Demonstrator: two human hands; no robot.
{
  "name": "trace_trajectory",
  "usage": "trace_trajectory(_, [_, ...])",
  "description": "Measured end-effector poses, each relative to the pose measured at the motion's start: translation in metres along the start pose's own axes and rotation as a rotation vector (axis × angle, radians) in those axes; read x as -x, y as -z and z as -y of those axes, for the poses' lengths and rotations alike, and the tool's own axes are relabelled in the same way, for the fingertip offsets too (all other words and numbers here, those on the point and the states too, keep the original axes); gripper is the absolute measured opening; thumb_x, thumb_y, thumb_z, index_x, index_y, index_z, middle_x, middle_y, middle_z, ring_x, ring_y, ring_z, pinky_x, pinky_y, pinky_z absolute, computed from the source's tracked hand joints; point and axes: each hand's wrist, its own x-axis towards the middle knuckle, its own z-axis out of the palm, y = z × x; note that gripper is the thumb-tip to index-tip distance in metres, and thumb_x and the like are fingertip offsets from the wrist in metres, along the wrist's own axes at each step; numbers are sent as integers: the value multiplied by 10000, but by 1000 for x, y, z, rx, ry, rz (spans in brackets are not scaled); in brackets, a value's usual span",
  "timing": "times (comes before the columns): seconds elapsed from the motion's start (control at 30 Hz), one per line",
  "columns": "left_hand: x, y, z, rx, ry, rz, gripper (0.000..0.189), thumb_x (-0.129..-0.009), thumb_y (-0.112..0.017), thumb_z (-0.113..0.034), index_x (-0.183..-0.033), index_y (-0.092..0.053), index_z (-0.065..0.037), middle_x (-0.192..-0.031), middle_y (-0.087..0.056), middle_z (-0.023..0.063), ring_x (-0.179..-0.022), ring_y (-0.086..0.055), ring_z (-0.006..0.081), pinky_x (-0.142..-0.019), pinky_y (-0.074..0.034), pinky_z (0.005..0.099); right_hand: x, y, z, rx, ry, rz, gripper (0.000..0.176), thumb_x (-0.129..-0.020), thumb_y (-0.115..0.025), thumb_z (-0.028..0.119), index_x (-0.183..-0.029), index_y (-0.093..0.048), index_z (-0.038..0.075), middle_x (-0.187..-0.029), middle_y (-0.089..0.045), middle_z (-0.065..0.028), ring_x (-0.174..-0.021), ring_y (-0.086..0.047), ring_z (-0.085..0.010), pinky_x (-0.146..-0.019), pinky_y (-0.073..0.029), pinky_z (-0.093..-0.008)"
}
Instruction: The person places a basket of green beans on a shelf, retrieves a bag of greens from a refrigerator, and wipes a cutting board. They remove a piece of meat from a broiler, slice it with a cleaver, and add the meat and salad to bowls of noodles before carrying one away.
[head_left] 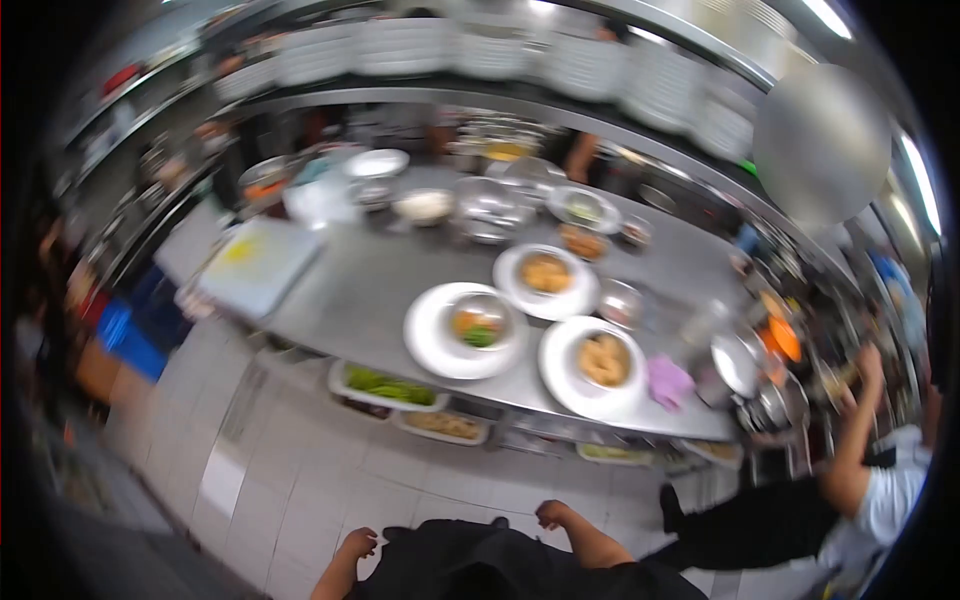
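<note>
My left hand point(358, 543) hangs low beside my dark apron, fingers loosely curled, with nothing visible in it. Lower right of it, on the other side of my body, my right hand point(552, 514) is curled closed and also looks bare. Both are apart from the steel table point(350, 290). Nearest on that table are a white plate point(425, 335) bearing a metal bowl point(482, 318) of orange and green food, and a second white plate point(565, 385) with a bowl of pale brown pieces point(603, 360). Behind them stands a third plate point(510, 290) with orange-brown food point(545, 272).
A purple cloth point(670, 383) lies near the table's front right. A white cutting board point(258, 265) with yellow bits is at the left. Trays of greens point(385, 387) sit underneath. A co-worker point(850, 490) reaches toward pots point(780, 400) at right. Plate stacks point(400, 45) line the shelf.
</note>
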Motion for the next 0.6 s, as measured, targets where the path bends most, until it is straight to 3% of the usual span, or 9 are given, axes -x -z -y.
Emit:
trace_trajectory(0.07, [-4,24,44,-67,72,42,261,-863,-590,-245,-999,-603,-23,-774,-671,128,-675,-690,216,-496,-539,353,-35,10,25,543,482,-72,168,-754,-636,148,-884,-661,44,-782,-638,-113,-641,-642,-231,-515,-545,-379])
trace_trajectory(0.13, [8,45,84,99,121,-88,330,-876,-548,-312,-830,-653,-2,-748,-679,147,-567,-646,226,-502,-521,398,-43,29,93,251,230,-27,237,-738,-636,138,-953,-662,44,-805,-644,-121,-636,-641,-233,-526,-542,-362])
trace_trajectory(0.2, [22,65,122,158,168,-172,360,-858,-549,-340,-854,-659,3,-746,-682,137,-574,-644,239,-522,-529,390,-67,36,149,80,-2,-17,304,-740,-625,129,-1034,-640,50,-827,-647,-120,-646,-640,-235,-555,-545,-355])
trace_trajectory(0.27, [56,92,140,302,200,-289,358,-843,-549,-328,-883,-647,14,-757,-667,124,-610,-659,222,-549,-546,374,-96,38,193,-175,140,-120,403,-744,-646,116,-1139,-574,74,-852,-653,-116,-658,-640,-225,-594,-552,-372])
trace_trajectory(0.3, [71,110,148,424,198,-311,349,-850,-557,-317,-959,-626,7,-796,-655,110,-632,-664,214,-531,-538,370,-104,42,243,-122,170,-82,403,-744,-646,116,-1139,-574,74,-852,-653,-116,-658,-640,-225,-594,-552,-372])
trace_trajectory(0.43, [97,178,189,673,213,-453,352,-862,-572,-310,-1078,-584,-32,-847,-647,99,-660,-665,210,-510,-520,344,-127,60,440,67,-15,65,564,-734,-681,77,-1260,-482,109,-843,-638,-123,-663,-632,-213,-609,-558,-391])
trace_trajectory(0.6, [73,218,254,929,228,-551,364,-860,-584,-322,-1090,-571,-41,-887,-654,109,-710,-672,222,-516,-524,359,-221,65,584,-16,-15,209,583,-740,-672,80,-1284,-465,112,-820,-622,-114,-644,-615,-214,-605,-554,-392])
